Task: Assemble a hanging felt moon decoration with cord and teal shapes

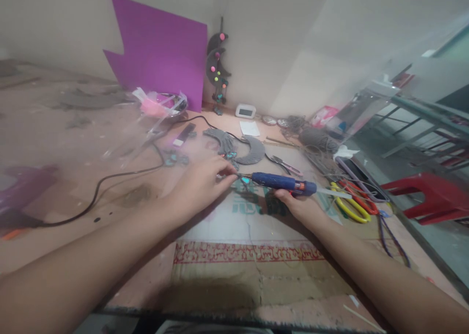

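The right hand (298, 206) is closed around the blue glue gun (274, 180); the left hand (205, 180) has its fingertips pinched together by the gun's nozzle, on what I cannot tell. A turquoise piece (245, 180) lies just under that nozzle. Beyond the gun lies a grey crescent (254, 152); right of it, yellow-handled scissors (346, 206); farther behind it, a purple sheet (164, 46).
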The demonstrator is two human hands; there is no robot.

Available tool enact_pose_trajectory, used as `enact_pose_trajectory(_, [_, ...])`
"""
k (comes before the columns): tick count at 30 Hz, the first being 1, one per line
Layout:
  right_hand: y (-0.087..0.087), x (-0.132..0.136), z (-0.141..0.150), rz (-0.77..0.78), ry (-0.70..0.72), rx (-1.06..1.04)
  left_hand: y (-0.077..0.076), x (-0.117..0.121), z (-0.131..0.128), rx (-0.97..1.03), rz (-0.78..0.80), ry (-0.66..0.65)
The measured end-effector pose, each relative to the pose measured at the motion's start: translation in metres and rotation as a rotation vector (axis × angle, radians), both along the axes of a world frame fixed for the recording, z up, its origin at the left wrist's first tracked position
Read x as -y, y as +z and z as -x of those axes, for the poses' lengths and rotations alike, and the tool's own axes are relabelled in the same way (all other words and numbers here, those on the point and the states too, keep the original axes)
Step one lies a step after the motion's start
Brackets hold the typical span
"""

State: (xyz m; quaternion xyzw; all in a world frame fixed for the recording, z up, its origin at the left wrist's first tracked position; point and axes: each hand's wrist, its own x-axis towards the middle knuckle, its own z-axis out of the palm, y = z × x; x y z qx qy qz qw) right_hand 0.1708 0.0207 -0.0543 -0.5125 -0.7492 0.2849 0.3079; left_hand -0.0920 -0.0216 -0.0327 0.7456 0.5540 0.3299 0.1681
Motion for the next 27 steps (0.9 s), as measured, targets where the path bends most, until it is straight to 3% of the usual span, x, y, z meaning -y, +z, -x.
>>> enact_pose_trajectory(27, [0.0045,0.0030,0.0041,-0.020,-0.074,0.013,-0.0022,-0.0011,0.0013,-0.033,-0.031,-0.014])
